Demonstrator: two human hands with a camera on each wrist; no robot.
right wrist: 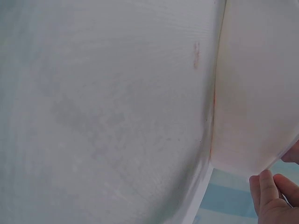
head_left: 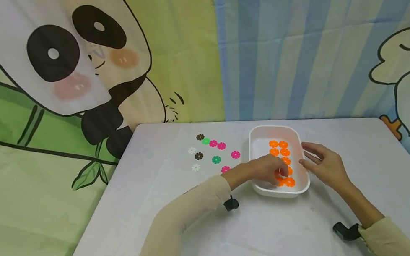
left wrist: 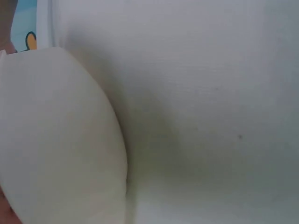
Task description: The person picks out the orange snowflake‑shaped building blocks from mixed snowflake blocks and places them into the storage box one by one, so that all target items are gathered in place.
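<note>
A white tray (head_left: 254,143) holds several orange flower-shaped discs (head_left: 285,152) laid in two columns. My left hand (head_left: 268,168) reaches into it, fingers bent downward, pinching an orange disc at the near end of the left column. The hand covers part of that column. At the tray's right wall, my right hand (head_left: 325,167) grips the rim with thumb and fingers. The right wrist view has the fingers (right wrist: 268,193) against the edge of the pale tray wall (right wrist: 252,93). Mostly sleeve (left wrist: 60,140) and white tabletop fill the left wrist view.
Left of the tray, loose flower-shaped discs lie scattered on the white table (head_left: 150,185): pink (head_left: 235,154), green (head_left: 216,159), brown (head_left: 198,156) and white (head_left: 196,168). Behind the table hangs a printed curtain (head_left: 295,50) with a panda and stripes.
</note>
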